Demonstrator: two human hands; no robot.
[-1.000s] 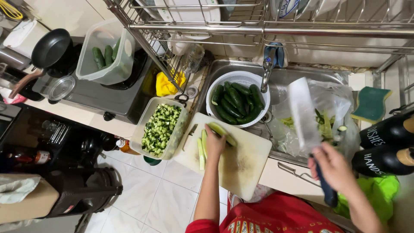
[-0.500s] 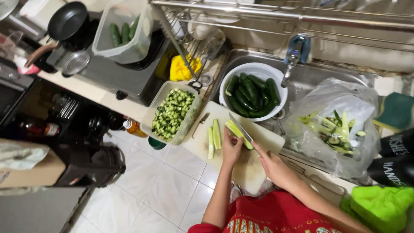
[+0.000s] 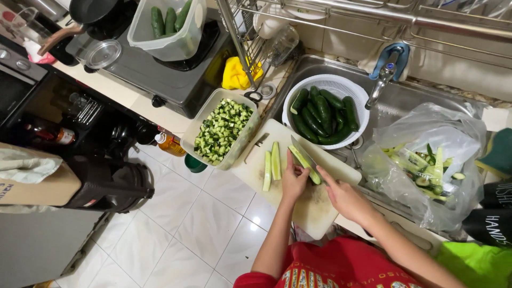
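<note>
I see a white tiled floor (image 3: 176,224) below and left of the fingers. Above them, a steel sink (image 3: 410,101) is set in the pale bench (image 3: 125,96). Far left, a black stove (image 3: 160,74) and dark shelves (image 3: 58,122) stand.

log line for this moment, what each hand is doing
left hand: steadies cucumber piece on cutting board | right hand: holds knife, blade on cucumber piece

The cutting board (image 3: 314,208) looks like matt, scuffed pale plastic; the knife (image 3: 302,153) has a dull metal blade. The colander (image 3: 330,88) is glossy white plastic, the sink (image 3: 410,98) brushed steel, the bag (image 3: 426,154) thin, crinkled, probably clear plastic film.
</note>
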